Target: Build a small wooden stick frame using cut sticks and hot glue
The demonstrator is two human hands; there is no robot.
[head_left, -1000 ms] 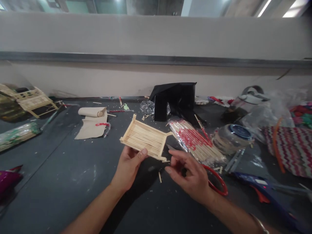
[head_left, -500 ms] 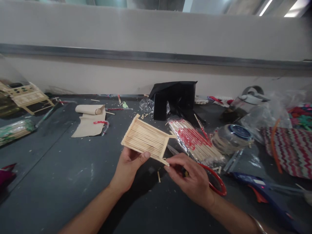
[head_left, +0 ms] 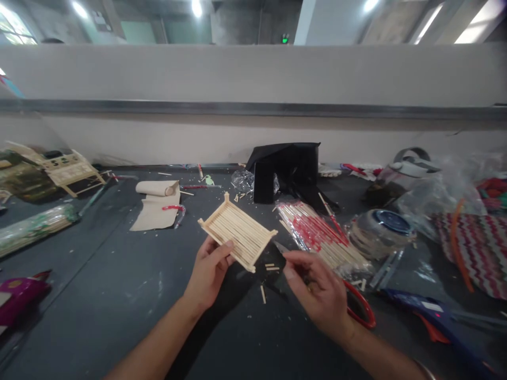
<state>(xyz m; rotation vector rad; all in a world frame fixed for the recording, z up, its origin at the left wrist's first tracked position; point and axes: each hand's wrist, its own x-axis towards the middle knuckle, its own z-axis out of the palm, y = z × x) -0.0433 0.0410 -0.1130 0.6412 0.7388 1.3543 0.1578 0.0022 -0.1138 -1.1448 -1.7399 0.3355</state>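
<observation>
My left hand (head_left: 212, 269) is closed on the near edge of a small tray of glued wooden sticks (head_left: 237, 229), with the thumb on top and the fingers underneath. The tray has low sides and short posts at its corners. Its slatted floor faces me, tilted above the dark table. Off the tray's right corner, my right hand (head_left: 317, 290) has curled fingers, with thumb and forefinger tips close together; what they pinch, if anything, is hidden. Red-handled scissors (head_left: 366, 311) lie partly beneath this hand, a blade tip showing past the fingers. Cut stick pieces (head_left: 272, 268) lie between the hands.
A bag of red-marked sticks (head_left: 317, 232), a blue-lidded jar (head_left: 380, 229) and a blue glue gun (head_left: 428, 311) lie rightward. A black stand (head_left: 287, 163) is behind. Leftward are rolled paper (head_left: 156, 203), a small stick-built chair (head_left: 73, 169) and a purple object (head_left: 21, 298).
My right hand has let go of the tray's corner and moved slightly right and down. The tray has turned so its inside faces me more. The view has tipped upward.
</observation>
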